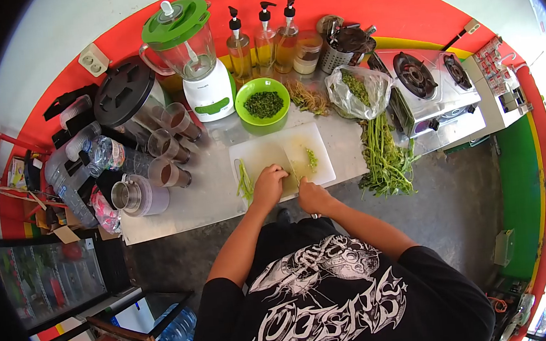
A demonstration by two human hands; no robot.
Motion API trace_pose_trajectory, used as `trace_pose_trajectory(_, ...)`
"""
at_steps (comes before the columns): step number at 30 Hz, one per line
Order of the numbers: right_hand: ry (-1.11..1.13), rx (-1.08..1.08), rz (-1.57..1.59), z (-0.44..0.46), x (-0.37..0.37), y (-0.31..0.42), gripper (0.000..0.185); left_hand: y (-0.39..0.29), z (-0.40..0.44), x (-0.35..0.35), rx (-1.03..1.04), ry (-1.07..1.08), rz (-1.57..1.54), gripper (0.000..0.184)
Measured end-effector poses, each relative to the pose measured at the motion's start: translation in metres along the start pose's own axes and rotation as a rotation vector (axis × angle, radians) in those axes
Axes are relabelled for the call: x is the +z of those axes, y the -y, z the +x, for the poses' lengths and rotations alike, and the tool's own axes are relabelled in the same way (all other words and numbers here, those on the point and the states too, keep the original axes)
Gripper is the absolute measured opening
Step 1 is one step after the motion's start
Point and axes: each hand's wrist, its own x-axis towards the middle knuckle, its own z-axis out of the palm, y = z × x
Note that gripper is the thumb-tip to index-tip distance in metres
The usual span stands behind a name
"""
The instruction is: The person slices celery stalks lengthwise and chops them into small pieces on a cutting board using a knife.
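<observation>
Black short sleeves [227, 296] give way to bare forearms that reach forward and draw together over the near edge of a brushed-metal table [208, 169]. The right hand [314, 197] is wrapped round the handle of a broad-bladed metal knife [290, 167], its blade pointing away from the body. Just left of the blade, the left hand [271, 183] lies low with fingers bent; whether they pinch anything is hidden. Both hands are at the near part of a white rectangular cutting board [317, 142]. Thin green stems [243, 178] lie left of the left hand, while small chopped green pieces [311, 159] sit beyond the right hand, right of the blade. Farther off stands a round lime-green bowl [246, 122] of chopped dark leaves [263, 104], and behind it, clear pump bottles [266, 44].
</observation>
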Motion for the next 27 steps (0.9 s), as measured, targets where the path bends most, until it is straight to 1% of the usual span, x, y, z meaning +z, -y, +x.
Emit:
trace_pose_trajectory(2, -0.109, -0.043, -0.065, 0.013, 0.006, 0.001, 0.030, 0.001, 0.000, -0.001, -0.004, -0.011, 0.012, 0.019)
trace_pose_trajectory(3, -0.108, -0.048, -0.064, 0.013, -0.006, 0.007, 0.030, 0.002, 0.001, -0.003, 0.015, -0.009, 0.013, 0.019)
trace_pose_trajectory(5, 0.112, 0.094, 0.114, -0.006, -0.047, 0.032, 0.032, 0.000, -0.002, -0.004, 0.034, 0.004, 0.013, 0.018)
trace_pose_trajectory(6, 0.110, 0.096, 0.120, -0.016, -0.056, 0.038, 0.032, -0.001, -0.001, -0.004, 0.021, 0.002, 0.004, 0.016)
trace_pose_trajectory(8, 0.218, 0.176, 0.219, -0.028, -0.071, 0.042, 0.032, -0.002, 0.002, -0.005, 0.015, -0.002, -0.006, 0.015)
trace_pose_trajectory(9, 0.212, 0.178, 0.220, -0.026, -0.062, 0.038, 0.032, -0.003, 0.002, -0.005, -0.005, -0.013, -0.006, 0.014)
trace_pose_trajectory(11, 0.078, 0.076, 0.075, -0.015, -0.021, 0.020, 0.035, -0.004, 0.001, -0.005, -0.017, -0.026, -0.006, 0.014)
trace_pose_trajectory(12, -0.006, 0.051, 0.058, -0.011, -0.012, 0.023, 0.037, -0.003, 0.002, -0.006, -0.038, -0.005, -0.005, 0.013)
trace_pose_trajectory(14, 0.000, 0.064, 0.064, 0.005, -0.007, 0.020, 0.037, -0.002, 0.004, -0.008, -0.061, 0.012, -0.001, 0.013)
trace_pose_trajectory(16, 0.015, 0.079, 0.078, 0.006, -0.024, 0.031, 0.038, 0.001, 0.001, -0.008, 0.004, 0.010, 0.013, 0.013)
trace_pose_trajectory(18, 0.168, 0.171, 0.240, -0.005, -0.056, 0.043, 0.038, -0.003, -0.002, -0.009, 0.006, 0.007, 0.022, 0.013)
trace_pose_trajectory(21, 0.207, 0.198, 0.311, -0.012, -0.065, 0.045, 0.040, -0.003, -0.001, -0.009, 0.022, -0.019, 0.015, 0.012)
trace_pose_trajectory(22, 0.207, 0.195, 0.309, -0.009, -0.056, 0.042, 0.040, -0.002, -0.001, -0.008, 0.029, -0.039, -0.005, 0.012)
trace_pose_trajectory(24, 0.107, 0.078, 0.128, -0.005, -0.025, 0.033, 0.042, 0.001, 0.002, -0.008, 0.027, -0.023, -0.003, 0.012)
trace_pose_trajectory(25, 0.104, 0.076, 0.127, -0.009, -0.018, 0.034, 0.042, 0.002, 0.003, -0.009, 0.024, -0.005, -0.004, 0.013)
trace_pose_trajectory(27, 0.009, 0.164, 0.079, -0.015, -0.005, 0.036, 0.044, 0.002, 0.003, -0.009, 0.019, -0.008, -0.002, 0.013)
